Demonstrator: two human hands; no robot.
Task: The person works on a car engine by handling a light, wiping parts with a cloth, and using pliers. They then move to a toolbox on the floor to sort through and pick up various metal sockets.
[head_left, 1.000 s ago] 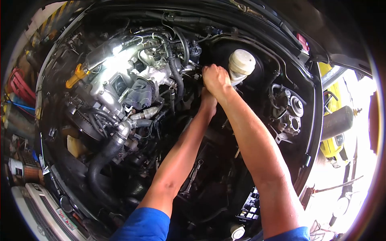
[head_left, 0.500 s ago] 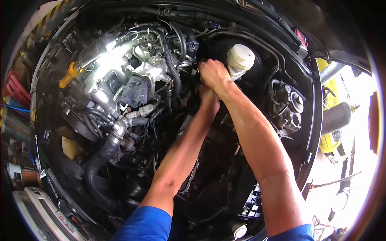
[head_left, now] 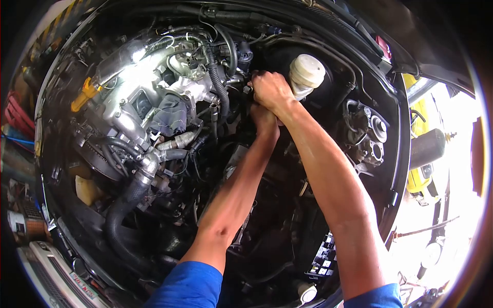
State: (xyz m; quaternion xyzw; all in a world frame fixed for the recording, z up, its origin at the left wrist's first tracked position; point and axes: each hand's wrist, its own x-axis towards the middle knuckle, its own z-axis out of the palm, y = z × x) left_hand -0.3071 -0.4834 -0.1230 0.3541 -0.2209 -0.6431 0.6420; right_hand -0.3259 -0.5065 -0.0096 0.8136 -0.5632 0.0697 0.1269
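The head-worn view looks forward and down, from close above, at both hands (head_left: 270, 90) in the engine bay (head_left: 402, 149).

Two hands are in view, one left hand (head_left: 264, 118) and one right hand (head_left: 272, 91), with two blue sleeves (head_left: 192, 285), one white reservoir (head_left: 307, 72), one dark cloth (head_left: 170, 115), one orange-yellow handle (head_left: 85, 94), one fuse box (head_left: 323, 259) and one plate with red lettering (head_left: 83, 284)

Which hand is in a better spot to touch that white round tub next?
Probably the right hand: it looks closer to the white tub. The left hand sits lower in the picture, partly covered by the right.
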